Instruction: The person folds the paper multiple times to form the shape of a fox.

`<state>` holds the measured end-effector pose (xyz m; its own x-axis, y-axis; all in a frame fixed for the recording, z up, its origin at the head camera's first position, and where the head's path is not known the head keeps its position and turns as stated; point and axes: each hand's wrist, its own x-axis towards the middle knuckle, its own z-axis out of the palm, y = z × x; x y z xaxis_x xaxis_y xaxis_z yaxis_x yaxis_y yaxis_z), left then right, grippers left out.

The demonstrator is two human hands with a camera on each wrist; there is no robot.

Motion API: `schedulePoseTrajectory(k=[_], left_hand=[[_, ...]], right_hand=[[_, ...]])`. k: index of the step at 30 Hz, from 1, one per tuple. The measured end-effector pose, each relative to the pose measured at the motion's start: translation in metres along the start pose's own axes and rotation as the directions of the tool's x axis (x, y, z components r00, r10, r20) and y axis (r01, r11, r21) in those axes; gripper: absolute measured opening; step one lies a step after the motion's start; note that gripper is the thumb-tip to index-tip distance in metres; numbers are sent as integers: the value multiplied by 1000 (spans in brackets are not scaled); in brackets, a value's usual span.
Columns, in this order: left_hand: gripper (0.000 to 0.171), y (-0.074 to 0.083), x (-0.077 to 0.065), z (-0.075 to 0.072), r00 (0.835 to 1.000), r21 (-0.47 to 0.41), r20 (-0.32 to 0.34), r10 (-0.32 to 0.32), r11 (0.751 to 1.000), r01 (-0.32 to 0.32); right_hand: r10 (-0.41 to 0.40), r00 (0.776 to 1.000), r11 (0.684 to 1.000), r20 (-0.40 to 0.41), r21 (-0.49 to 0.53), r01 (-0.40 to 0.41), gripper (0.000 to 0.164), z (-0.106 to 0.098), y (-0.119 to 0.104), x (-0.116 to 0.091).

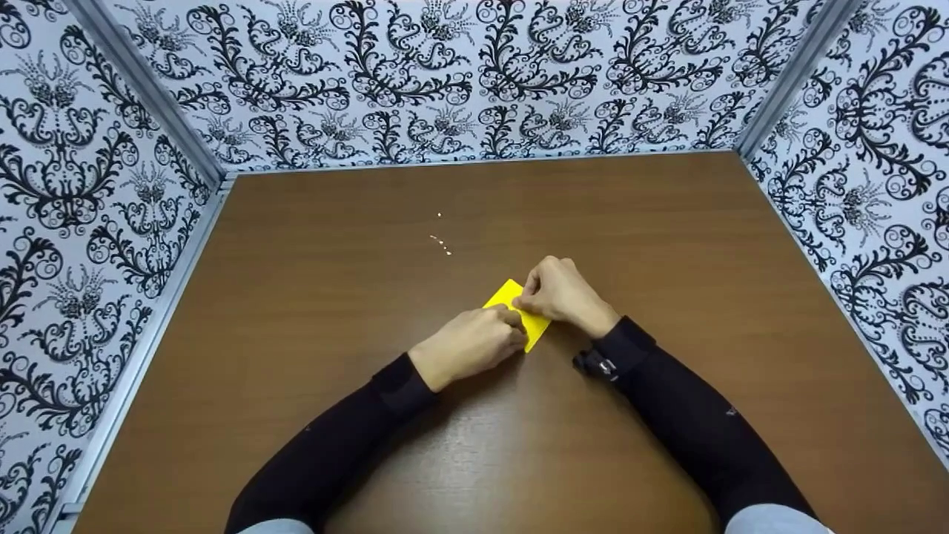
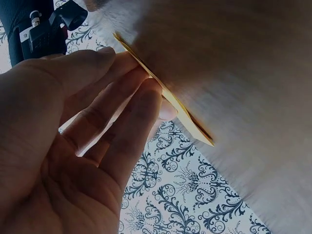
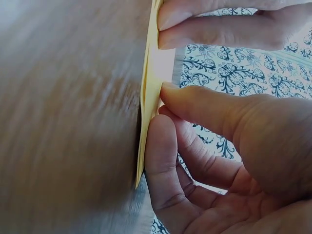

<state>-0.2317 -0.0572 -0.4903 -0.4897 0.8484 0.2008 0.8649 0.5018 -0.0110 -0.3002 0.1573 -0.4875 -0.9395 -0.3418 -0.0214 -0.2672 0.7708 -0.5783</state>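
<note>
A folded yellow sheet of paper lies tilted on the brown table, with its layers showing edge-on in both wrist views. From the left, my left hand reaches over its near-left edge. In the left wrist view the fingers of the left hand are fairly straight, their tips pressing on the paper. My right hand is at the paper's right side. Its thumb and forefinger meet at the paper in the right wrist view, where the right hand pinches at its surface.
Several tiny pale specks dot the table beyond the hands. Walls with a black-and-white scroll pattern stand at the back and both sides, with grey metal frame bars at the corners. A small black device sits at the right wrist.
</note>
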Motion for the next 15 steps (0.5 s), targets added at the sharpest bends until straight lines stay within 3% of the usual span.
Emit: schedulePoseTrajectory(k=[6,15], left_hand=[[14,-3,-1,1,998,11,-20,63,998,-63],[13,-7,-2,5,999,-120,12,34,992,-32]], right_hand=[[-9,1000,1000,-19,-4,9,15,0,0,0],[3,1000,1000,-3,7,-3,16,0,1,1]])
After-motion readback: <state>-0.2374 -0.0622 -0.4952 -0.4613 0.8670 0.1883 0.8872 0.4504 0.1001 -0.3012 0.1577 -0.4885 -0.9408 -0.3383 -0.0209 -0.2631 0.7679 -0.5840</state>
